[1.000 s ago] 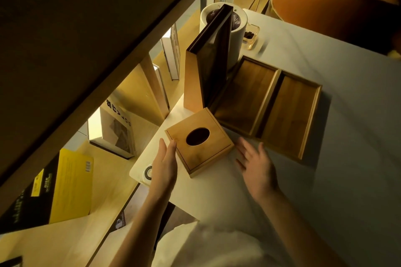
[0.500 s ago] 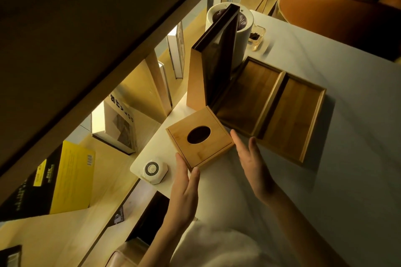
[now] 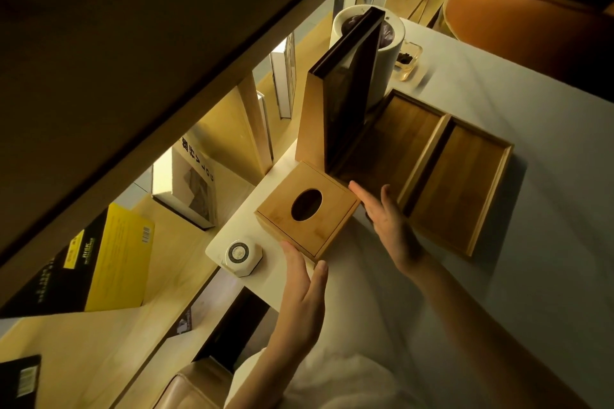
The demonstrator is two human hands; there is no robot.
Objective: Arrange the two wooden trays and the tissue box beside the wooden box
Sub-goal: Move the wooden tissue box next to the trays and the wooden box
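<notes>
Tissue box (image 3: 307,209) before the wooden box (image 3: 335,100); two trays (image 3: 432,169) to its right.

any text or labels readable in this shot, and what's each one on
Yellow-and-black book: spine lettering too blurred to read; barcode digits too small.
White book: large black characters, not legible.
Round white device: ring of print, too small.
Black item: barcode only, digits unreadable.
Tissue box, wooden trays: no text visible.

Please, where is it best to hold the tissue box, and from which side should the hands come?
Grip the tissue box by two opposite side walls, coming in from its near corner sides, as the left hand and right hand are placed. Its flat top has only an oval hole, and the wooden box blocks the far side.
</notes>
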